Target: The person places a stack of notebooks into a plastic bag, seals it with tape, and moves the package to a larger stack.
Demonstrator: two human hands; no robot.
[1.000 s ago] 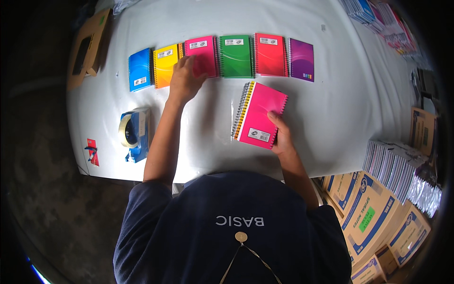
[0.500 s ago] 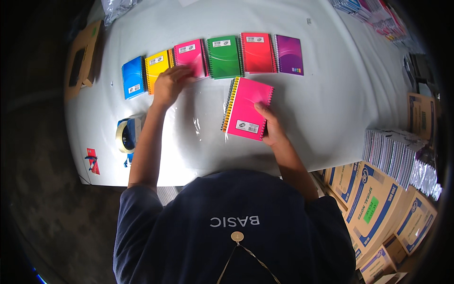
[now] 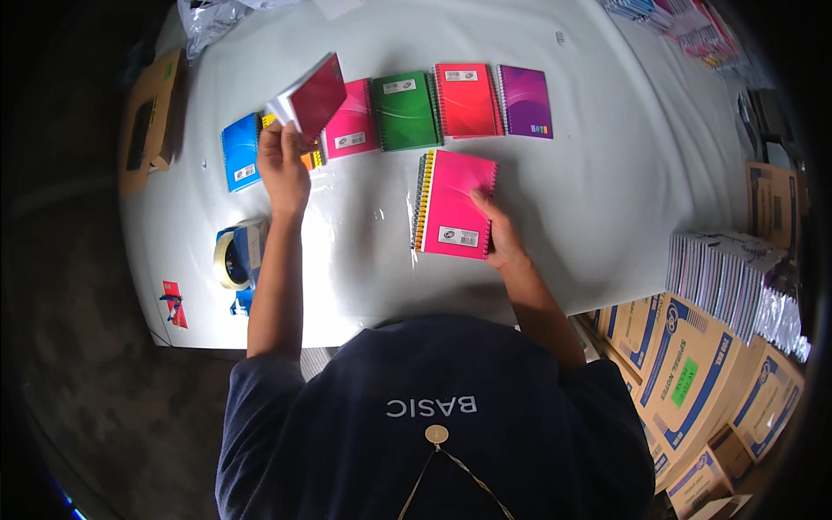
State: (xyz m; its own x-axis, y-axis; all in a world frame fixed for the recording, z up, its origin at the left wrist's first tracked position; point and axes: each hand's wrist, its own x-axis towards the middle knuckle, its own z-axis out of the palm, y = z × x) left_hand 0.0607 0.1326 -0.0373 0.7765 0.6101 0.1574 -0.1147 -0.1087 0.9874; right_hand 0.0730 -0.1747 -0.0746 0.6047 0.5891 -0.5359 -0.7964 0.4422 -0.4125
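My left hand (image 3: 284, 169) is closed on the lower edge of a raised notebook (image 3: 320, 97), tilted, with a dark red cover and white page edges showing. It hangs over a yellow notebook (image 3: 311, 159), mostly covered, and the edge of a pink notebook (image 3: 350, 121) on the table. My right hand (image 3: 503, 230) grips the right side of a stack of spiral notebooks (image 3: 455, 199), pink on top, with yellow and dark coils along its left edge. A blue notebook (image 3: 242, 152), a green one (image 3: 406, 113), a red one (image 3: 469, 102) and a purple one (image 3: 525, 104) complete the row.
On the left of the white table (image 3: 364, 295) are a tape dispenser (image 3: 238, 260), a red card (image 3: 175, 305) and a cardboard box (image 3: 152, 121). Stacked notebooks (image 3: 715, 282) and cartons (image 3: 685, 381) stand at the right. Clear plastic wrap (image 3: 212, 22) lies at the far left.
My left hand has lifted a notebook off the pink pile and moved left with it. The pink notebook now showing there has its label at the lower end. My right hand keeps its stack.
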